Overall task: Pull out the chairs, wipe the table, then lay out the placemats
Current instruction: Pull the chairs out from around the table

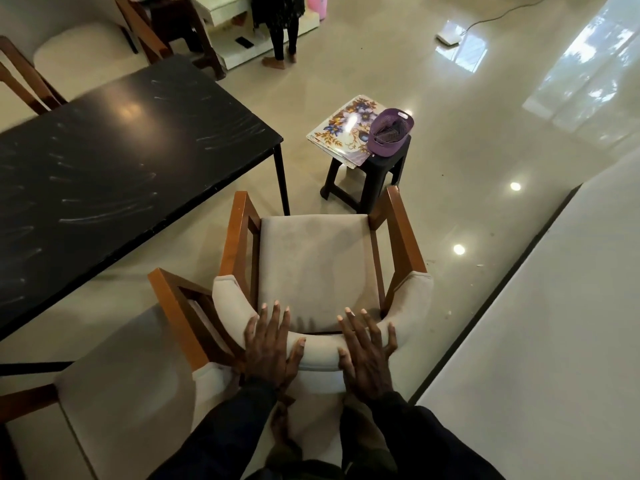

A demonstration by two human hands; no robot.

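so I count four chairs: near middle (313, 268), near left (114, 403), far left (69, 57), far (166, 26). One black table (121, 150), one stool (370, 174), two hands.

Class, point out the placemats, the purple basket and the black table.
placemats (341, 128), head view, floral top sheet.
purple basket (388, 145), head view, outer side wall.
black table (114, 161), head view, bare top.

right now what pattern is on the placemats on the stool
Floral, blue-purple flowers with gold leaves; head view.

Sleeves: long, dark navy, reaching both wrists
Left hand (272, 348): bare, no rings
Right hand (369, 355): bare, no rings
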